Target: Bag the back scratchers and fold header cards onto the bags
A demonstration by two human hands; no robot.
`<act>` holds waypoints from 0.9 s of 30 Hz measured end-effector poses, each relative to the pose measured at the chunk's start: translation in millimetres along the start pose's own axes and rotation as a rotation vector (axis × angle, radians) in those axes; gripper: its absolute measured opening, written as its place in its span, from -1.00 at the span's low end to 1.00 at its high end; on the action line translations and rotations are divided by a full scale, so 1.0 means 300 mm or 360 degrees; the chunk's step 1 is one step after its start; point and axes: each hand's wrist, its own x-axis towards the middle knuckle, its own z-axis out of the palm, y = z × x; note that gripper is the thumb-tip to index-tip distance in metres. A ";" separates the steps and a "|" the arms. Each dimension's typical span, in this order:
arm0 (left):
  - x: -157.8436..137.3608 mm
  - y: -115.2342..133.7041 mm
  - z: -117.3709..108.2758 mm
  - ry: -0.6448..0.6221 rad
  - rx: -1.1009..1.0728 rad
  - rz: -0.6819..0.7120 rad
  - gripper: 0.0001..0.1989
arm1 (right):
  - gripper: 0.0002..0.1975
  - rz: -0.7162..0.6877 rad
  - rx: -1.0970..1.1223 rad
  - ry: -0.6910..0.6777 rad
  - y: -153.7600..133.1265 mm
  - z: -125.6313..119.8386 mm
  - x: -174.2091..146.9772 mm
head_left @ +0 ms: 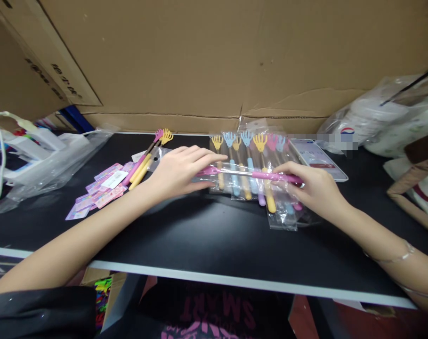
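Observation:
A pink back scratcher in a clear plastic bag lies level between my hands, above the table. My right hand grips its pink handle end, thumb and fingers closed around it. My left hand is at the claw end, with thumb and index finger on either side of the bagged head; its other fingers are partly hidden. Behind and below lie several bagged back scratchers with yellow, blue and pink heads. Left of my left hand, loose pink and yellow back scratchers rest beside a pile of printed cards.
A black table with a pale front edge bears everything. Cardboard stands along the back. At left are a white power strip and clear plastic. On the right lie a phone and a bagged drink cup.

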 end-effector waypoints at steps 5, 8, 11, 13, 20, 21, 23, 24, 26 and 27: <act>-0.015 -0.073 -0.007 -0.0174 -0.0003 -0.0140 -0.45 | -0.80 0.0030 -0.0021 0.0031 0.030 -0.031 0.019; -0.022 -0.101 -0.002 -0.0210 0.0025 -0.0158 -0.44 | -0.83 0.0073 0.0002 0.0012 0.036 -0.055 0.030; -0.024 -0.109 0.001 -0.0190 0.0062 -0.0157 -0.46 | -0.85 0.0119 0.0031 -0.0001 0.036 -0.068 0.036; -0.024 -0.108 0.002 -0.0161 0.0084 -0.0144 -0.48 | -0.85 0.0124 0.0052 0.0009 0.034 -0.070 0.038; -0.025 -0.100 0.007 -0.0128 0.0066 -0.0099 -0.51 | -0.83 0.0160 0.0147 0.0025 0.012 -0.069 0.039; -0.025 -0.097 0.007 -0.0119 0.0056 -0.0090 -0.52 | -0.82 0.0170 0.0154 0.0024 0.012 -0.067 0.039; -0.023 -0.091 0.008 -0.0099 0.0033 -0.0080 -0.54 | -0.79 0.0189 0.0162 0.0038 0.013 -0.062 0.039; -0.022 -0.087 0.009 -0.0088 0.0021 -0.0080 -0.54 | -0.78 0.0202 0.0166 0.0049 0.014 -0.060 0.040; -0.021 -0.081 0.011 -0.0058 -0.0002 -0.0071 -0.56 | -0.74 0.0240 0.0190 0.0064 0.016 -0.055 0.041; -0.020 -0.078 0.011 -0.0038 -0.0008 -0.0063 -0.57 | -0.72 0.0259 0.0213 0.0076 0.016 -0.053 0.042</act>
